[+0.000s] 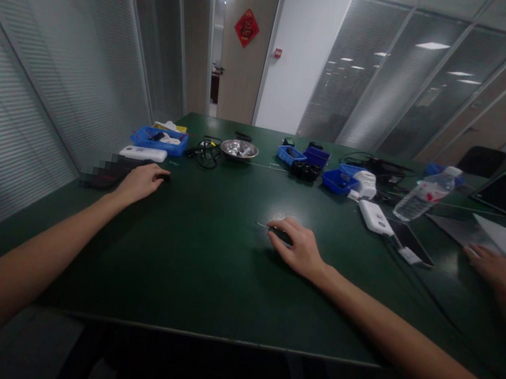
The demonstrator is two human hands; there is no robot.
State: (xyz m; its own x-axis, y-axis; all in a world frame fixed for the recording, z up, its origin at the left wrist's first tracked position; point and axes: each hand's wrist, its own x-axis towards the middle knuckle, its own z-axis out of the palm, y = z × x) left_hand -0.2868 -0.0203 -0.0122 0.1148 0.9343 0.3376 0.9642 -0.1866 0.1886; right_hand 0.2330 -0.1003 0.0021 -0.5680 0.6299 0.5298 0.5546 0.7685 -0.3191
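Observation:
My right hand [299, 248] is closed around the dark handle of a small screwdriver [262, 224], low over the middle of the green table. Its thin metal shaft points left. Farther to the left, my left hand [140, 183] has its fingers curled round a small dark object [164, 176], mostly hidden, whose kind I cannot make out. A flat black case [111, 173] lies just beside that hand, partly blurred out. Behind it rests a white power bank [143, 153].
On the left stands a blue tray [159, 142] with small items. Black cables [208, 152] lie near a metal bowl [239, 150]. Blue bins [338, 182], another white power bank [375, 217] and a water bottle [427, 194] are on the right. Another person's hand [496, 266] rests at the far right.

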